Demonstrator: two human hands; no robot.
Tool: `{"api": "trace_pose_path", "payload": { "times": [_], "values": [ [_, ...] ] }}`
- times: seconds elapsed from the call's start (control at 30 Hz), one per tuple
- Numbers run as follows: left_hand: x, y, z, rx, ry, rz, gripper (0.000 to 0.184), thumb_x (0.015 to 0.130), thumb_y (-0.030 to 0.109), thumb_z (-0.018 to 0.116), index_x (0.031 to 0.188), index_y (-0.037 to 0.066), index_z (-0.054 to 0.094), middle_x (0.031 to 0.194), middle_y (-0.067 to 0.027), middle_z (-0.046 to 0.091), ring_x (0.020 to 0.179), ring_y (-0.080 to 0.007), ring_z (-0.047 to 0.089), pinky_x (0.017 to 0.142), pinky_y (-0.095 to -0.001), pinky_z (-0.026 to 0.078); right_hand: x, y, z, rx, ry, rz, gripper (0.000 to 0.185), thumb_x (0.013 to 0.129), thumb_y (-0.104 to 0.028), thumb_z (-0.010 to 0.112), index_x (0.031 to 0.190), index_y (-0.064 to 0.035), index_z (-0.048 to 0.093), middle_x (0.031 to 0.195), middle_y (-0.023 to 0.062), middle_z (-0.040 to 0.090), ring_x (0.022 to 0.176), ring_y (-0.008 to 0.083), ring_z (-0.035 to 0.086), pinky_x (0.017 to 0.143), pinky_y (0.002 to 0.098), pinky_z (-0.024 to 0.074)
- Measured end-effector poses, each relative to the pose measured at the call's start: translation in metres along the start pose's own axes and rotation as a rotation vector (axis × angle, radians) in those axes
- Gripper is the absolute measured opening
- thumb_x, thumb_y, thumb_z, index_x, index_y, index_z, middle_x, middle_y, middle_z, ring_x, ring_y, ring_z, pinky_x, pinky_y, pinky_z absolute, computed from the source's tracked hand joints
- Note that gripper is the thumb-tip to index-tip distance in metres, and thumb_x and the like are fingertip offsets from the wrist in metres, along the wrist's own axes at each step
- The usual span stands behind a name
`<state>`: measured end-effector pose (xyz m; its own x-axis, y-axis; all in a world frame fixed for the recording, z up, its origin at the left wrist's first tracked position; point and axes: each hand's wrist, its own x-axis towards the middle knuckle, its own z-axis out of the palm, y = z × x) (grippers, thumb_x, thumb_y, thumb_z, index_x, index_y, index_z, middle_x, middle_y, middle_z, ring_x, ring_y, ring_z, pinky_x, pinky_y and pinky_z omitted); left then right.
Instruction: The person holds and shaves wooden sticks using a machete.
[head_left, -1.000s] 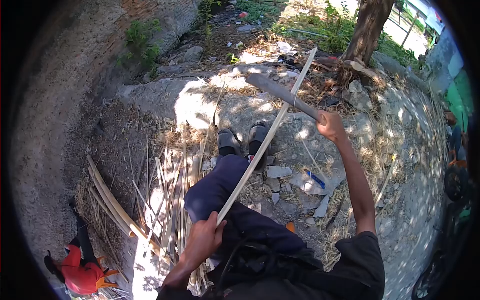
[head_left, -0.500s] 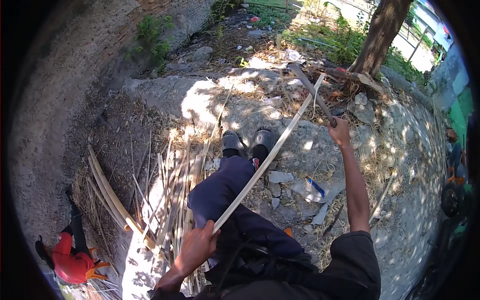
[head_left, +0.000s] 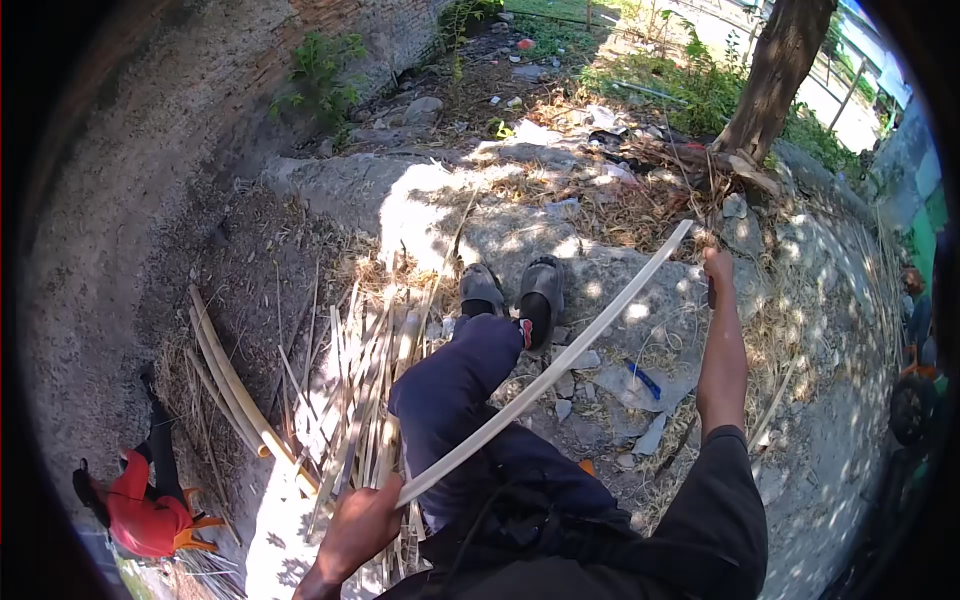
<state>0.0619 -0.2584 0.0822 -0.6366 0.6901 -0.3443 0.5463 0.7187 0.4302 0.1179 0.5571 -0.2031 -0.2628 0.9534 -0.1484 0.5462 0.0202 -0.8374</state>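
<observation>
One long, pale strip (head_left: 565, 362) slants across the front of the legs (head_left: 455, 370), bending a little like a bow. The left hand (head_left: 362, 527) is closed tight around its low end. The strip's far end is up in the air, just beside the right hand (head_left: 717, 264). The right hand is curled shut around a dark tool (head_left: 711, 292). Only a bit of the tool pokes out under the fist, and the part above is too thin and blurry to make out. I cannot tell if it touches the strip.

Two gray shoes (head_left: 541, 292) are on the rocky ground (head_left: 620, 290), near each other. To the left of the legs lies a messy heap of thin strips (head_left: 365, 385). Past the heap are some thicker, curved poles (head_left: 232, 385). On the right, a small blue thing (head_left: 643, 380) lies on a flat stone.

Far down on the left is another person in a red top (head_left: 145, 510). A brown tree trunk (head_left: 780, 75) leans at the top right, and a rough wall (head_left: 215, 110) stands at the top left.
</observation>
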Motion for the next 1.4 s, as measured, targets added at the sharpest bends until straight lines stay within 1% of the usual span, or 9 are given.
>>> {"api": "trace_pose_path", "payload": {
  "times": [0.17,0.43,0.57,0.6,0.7,0.77,1.03,1.3,1.4],
  "values": [
    [0.015,-0.009,0.006,0.008,0.102,-0.072,0.028,0.098,0.025,0.072,0.096,0.003,0.054,0.064,-0.0238,0.061,0.066,-0.0483,0.064,0.061,-0.0582,0.047,-0.060,0.032,-0.015,0.195,-0.343,0.184,0.025,0.086,-0.022,0.068,0.068,-0.0115,0.054,0.058,-0.0011,0.050,0.044,0.0129,0.048,0.043,0.0316,0.0380],
    [0.067,0.014,-0.020,-0.290,0.130,-0.072,0.034,0.106,0.034,0.063,0.100,0.002,0.055,0.069,-0.0217,0.062,0.067,-0.0447,0.065,0.060,-0.0496,0.045,-0.200,0.130,0.038,-0.031,-0.411,0.214,0.024,0.083,-0.023,0.073,0.071,-0.0054,0.063,0.059,0.0027,0.057,0.048,0.0147,0.054,0.045,0.0329,0.0394],
    [0.100,0.001,-0.009,-0.451,0.197,0.094,0.028,0.111,0.028,0.056,0.105,0.001,0.057,0.070,-0.0102,0.056,0.053,-0.0267,0.055,0.056,-0.0427,0.042,-0.268,0.151,0.054,0.054,-0.428,0.218,0.022,0.087,-0.022,0.072,0.076,-0.0058,0.064,0.058,0.0007,0.055,0.045,0.0125,0.050,0.043,0.0316,0.0371],
    [0.112,0.004,-0.008,-0.548,0.161,0.103,0.026,0.112,0.026,0.055,0.107,0.001,0.059,0.072,-0.0028,0.054,0.052,-0.0141,0.047,0.053,-0.0351,0.039,-0.275,0.164,0.064,-0.056,-0.393,0.196,0.025,0.087,-0.025,0.073,0.074,-0.0054,0.064,0.058,0.0013,0.057,0.045,0.0127,0.051,0.043,0.0322,0.0369],
    [0.140,0.034,-0.009,-0.944,0.043,-0.096,0.022,0.111,0.024,0.058,0.106,0.003,0.060,0.073,-0.0001,0.056,0.055,-0.0074,0.048,0.053,-0.0290,0.038,-0.299,0.202,0.085,-0.053,-0.359,0.159,0.034,0.086,-0.030,0.077,0.068,-0.0043,0.065,0.058,0.0026,0.059,0.049,0.0137,0.053,0.047,0.0364,0.0380],
    [0.153,0.052,-0.004,-0.946,0.080,-0.055,0.020,0.111,0.023,0.058,0.107,0.003,0.059,0.073,0.0005,0.055,0.052,-0.0049,0.046,0.050,-0.0255,0.036,-0.322,0.185,0.081,-0.107,-0.337,-0.066,0.040,0.087,-0.032,0.076,0.068,-0.0017,0.059,0.058,0.0026,0.056,0.054,0.0143,0.053,0.053,0.0403,0.0400],
    [0.202,0.068,0.029,-0.823,0.265,0.204,0.017,0.108,0.019,0.063,0.114,0.003,0.060,0.075,0.0031,0.058,0.060,-0.0019,0.049,0.052,-0.0216,0.037,-0.349,0.151,0.094,0.109,-0.360,0.038,0.047,0.092,-0.034,0.077,0.068,-0.0013,0.052,0.058,-0.0010,0.046,0.055,0.0117,0.040,0.053,0.0410,0.0319],
    [0.208,0.092,0.043,-0.831,0.225,0.196,0.020,0.107,0.020,0.065,0.116,0.003,0.062,0.075,0.0057,0.054,0.060,-0.0005,0.043,0.053,-0.0218,0.033,-0.350,0.043,0.068,0.572,-0.470,-0.103,0.044,0.107,-0.039,0.061,0.080,-0.0049,0.056,0.060,-0.0025,0.049,0.048,0.0047,0.043,0.043,0.0248,0.0304],
    [0.209,0.097,0.046,-0.852,0.182,0.148,0.018,0.106,0.018,0.066,0.109,0.001,0.061,0.068,-0.0026,0.054,0.063,-0.0057,0.044,0.055,-0.0286,0.036,-0.354,0.011,0.056,0.601,-0.499,-0.168,0.051,0.109,-0.048,0.054,0.081,-0.0049,0.057,0.060,-0.0029,0.048,0.049,0.0046,0.044,0.044,0.0232,0.0309]
  ]
}}
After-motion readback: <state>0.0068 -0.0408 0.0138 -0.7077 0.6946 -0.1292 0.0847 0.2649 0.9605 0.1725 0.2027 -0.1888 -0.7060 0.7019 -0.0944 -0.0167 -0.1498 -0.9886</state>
